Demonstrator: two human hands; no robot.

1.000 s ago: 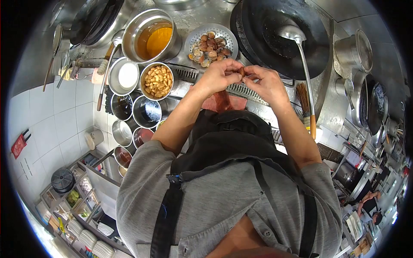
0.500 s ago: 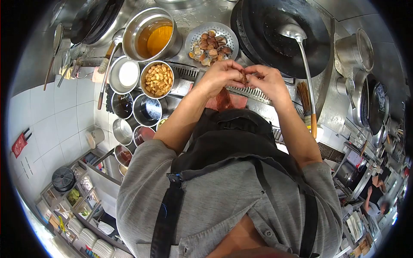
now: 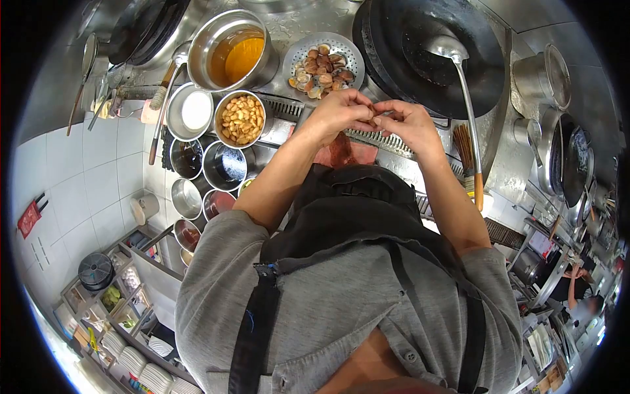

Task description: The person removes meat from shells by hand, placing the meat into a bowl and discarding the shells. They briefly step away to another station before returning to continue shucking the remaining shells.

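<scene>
My left hand (image 3: 342, 113) and my right hand (image 3: 408, 126) meet just in front of the perforated strainer (image 3: 354, 58). Between their pinched fingertips is a small brown clam (image 3: 372, 111), mostly covered by the fingers. A pile of brown clams (image 3: 320, 65) lies in the strainer, some with their shells apart. Below my hands, a reddish cloth (image 3: 362, 154) shows at the counter edge, partly hidden by my apron.
On the right, a ladle (image 3: 464, 92) rests in a large black wok (image 3: 420, 79). To the left stand a pot of amber liquid (image 3: 241, 58), a pot of peeled garlic cloves (image 3: 241, 120) and several seasoning pots. A bamboo brush (image 3: 464, 154) is beside the ladle handle. Another person (image 3: 581, 305) is far right.
My hands stay almost in place, with small finger shifts around the clam. In the background, the other person's arm and body have moved.
</scene>
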